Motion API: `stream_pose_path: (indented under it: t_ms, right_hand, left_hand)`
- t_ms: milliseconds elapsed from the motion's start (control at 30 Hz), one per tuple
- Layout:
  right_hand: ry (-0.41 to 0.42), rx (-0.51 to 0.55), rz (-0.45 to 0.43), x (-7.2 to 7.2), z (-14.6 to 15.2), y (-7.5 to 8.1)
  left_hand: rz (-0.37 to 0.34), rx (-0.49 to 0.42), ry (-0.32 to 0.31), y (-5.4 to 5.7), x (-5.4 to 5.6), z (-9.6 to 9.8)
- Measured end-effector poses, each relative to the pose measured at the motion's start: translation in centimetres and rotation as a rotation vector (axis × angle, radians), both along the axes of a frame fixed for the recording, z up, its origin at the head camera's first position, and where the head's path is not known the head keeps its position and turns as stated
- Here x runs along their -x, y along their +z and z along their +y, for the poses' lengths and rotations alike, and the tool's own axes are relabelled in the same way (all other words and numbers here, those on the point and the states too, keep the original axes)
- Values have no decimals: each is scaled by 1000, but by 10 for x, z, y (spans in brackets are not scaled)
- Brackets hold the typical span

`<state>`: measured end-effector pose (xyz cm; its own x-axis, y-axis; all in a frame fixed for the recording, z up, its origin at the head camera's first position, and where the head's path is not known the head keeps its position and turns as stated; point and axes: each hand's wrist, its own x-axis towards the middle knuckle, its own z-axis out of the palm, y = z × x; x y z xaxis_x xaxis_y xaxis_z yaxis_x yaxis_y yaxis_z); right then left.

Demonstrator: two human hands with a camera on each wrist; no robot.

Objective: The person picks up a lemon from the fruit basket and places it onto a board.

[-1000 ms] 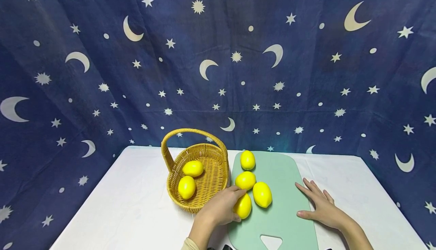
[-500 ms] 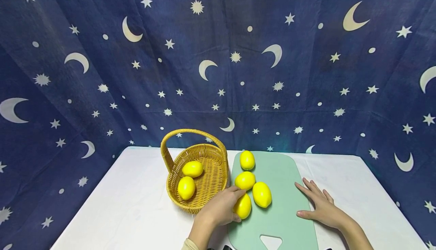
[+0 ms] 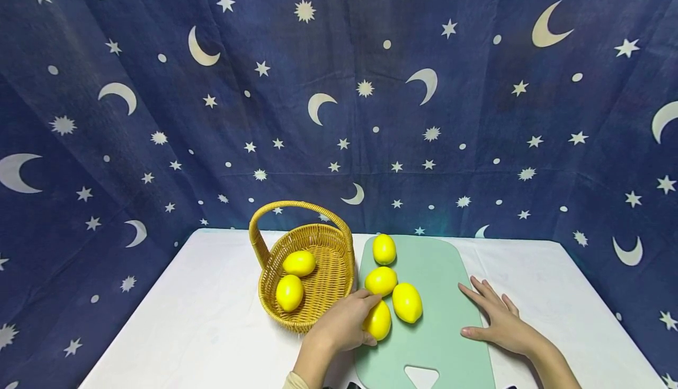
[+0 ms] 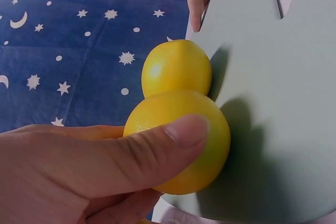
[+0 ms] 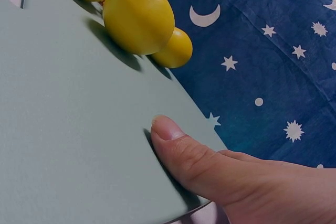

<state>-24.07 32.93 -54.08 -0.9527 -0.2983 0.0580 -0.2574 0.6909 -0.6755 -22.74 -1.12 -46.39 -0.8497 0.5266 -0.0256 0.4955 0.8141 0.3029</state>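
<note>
My left hand (image 3: 341, 323) grips a yellow lemon (image 3: 378, 321) at the near left of the pale green cutting board (image 3: 447, 348). In the left wrist view the thumb presses across this lemon (image 4: 216, 142), and the other fingers go behind it out of sight. Just beyond it lie a second lemon (image 3: 381, 281) and a third lemon (image 3: 407, 303). Another lemon (image 3: 384, 249) sits at the board's far left corner. At the board's right edge, my right hand (image 3: 498, 321) has its fingers spread and holds nothing; its thumb (image 5: 181, 153) lies over the board in the right wrist view.
To the left of the board stands a wicker basket (image 3: 266, 301) with a tall arched handle (image 3: 302, 203). Two lemons (image 3: 299, 263) are inside it. A white cloth (image 3: 196, 318) covers the table. Behind hangs a dark blue curtain (image 3: 286, 42) with moons and stars.
</note>
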Motion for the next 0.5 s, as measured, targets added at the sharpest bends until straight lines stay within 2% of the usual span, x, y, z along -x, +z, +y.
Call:
stream_pose_path:
  t_ms: [500]
  right_hand:
    - [-3, -7, 0, 0, 0, -2]
  left_hand:
    - [-8, 3, 16, -1, -1, 1]
